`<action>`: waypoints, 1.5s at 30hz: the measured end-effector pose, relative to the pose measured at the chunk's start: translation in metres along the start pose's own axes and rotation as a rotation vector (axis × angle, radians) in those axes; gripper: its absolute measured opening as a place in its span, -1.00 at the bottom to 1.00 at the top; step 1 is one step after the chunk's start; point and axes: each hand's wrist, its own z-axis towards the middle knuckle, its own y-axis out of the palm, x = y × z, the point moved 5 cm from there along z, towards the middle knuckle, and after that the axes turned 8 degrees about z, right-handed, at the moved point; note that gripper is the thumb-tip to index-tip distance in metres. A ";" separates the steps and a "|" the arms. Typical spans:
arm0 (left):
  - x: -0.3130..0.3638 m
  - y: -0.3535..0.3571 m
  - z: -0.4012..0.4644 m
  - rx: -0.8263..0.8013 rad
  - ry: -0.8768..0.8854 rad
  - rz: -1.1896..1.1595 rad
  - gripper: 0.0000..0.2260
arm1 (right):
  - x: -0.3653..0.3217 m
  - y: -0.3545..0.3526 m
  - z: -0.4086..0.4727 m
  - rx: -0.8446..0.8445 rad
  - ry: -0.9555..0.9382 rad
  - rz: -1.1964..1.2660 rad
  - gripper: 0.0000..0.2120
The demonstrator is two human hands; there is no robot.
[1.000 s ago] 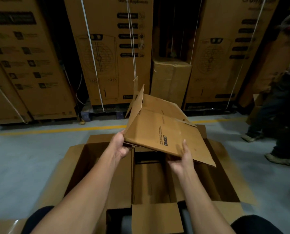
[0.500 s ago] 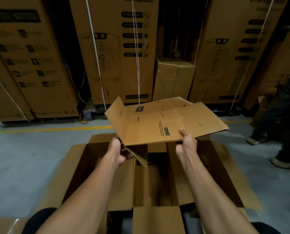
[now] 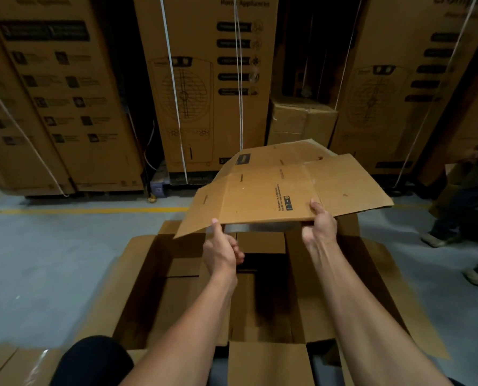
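A flattened brown cardboard box [image 3: 274,196] with small black print is held nearly level in front of me, above a large open carton [image 3: 154,274] on the floor. My left hand [image 3: 222,250] pinches its near edge at the left, thumb on top. My right hand [image 3: 320,228] grips the near edge further right, thumb on top and fingers underneath. The flat box's flaps stick out to the left and right. Inside the large carton, cardboard dividers [image 3: 260,242] stand upright.
Tall printed appliance cartons [image 3: 204,87] tied with white straps line the back wall, with a smaller brown box [image 3: 301,121] between them. A yellow line [image 3: 79,210] crosses the grey floor. Another person's legs and shoes [image 3: 460,232] are at the right. My knees show at the bottom.
The flattened box has swung from a steep tilt to nearly level and moved right and away from me. Both hands have shifted along its near edge, keeping hold.
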 end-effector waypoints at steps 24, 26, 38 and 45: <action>0.020 -0.056 0.052 -0.081 -0.239 -0.586 -0.80 | 0.063 -0.017 -0.026 0.034 0.072 -0.040 -0.85; 0.007 -0.060 0.054 -0.051 -0.258 -0.538 -0.73 | 0.067 -0.026 -0.027 0.070 0.080 -0.070 -0.74; -0.053 -0.058 0.056 -0.069 -0.265 -0.069 -0.56 | 0.070 -0.094 -0.037 0.287 0.084 -0.304 -0.68; -0.062 -0.067 0.058 -0.067 -0.247 -0.105 -0.67 | 0.074 -0.095 -0.035 0.189 0.072 -0.253 -0.54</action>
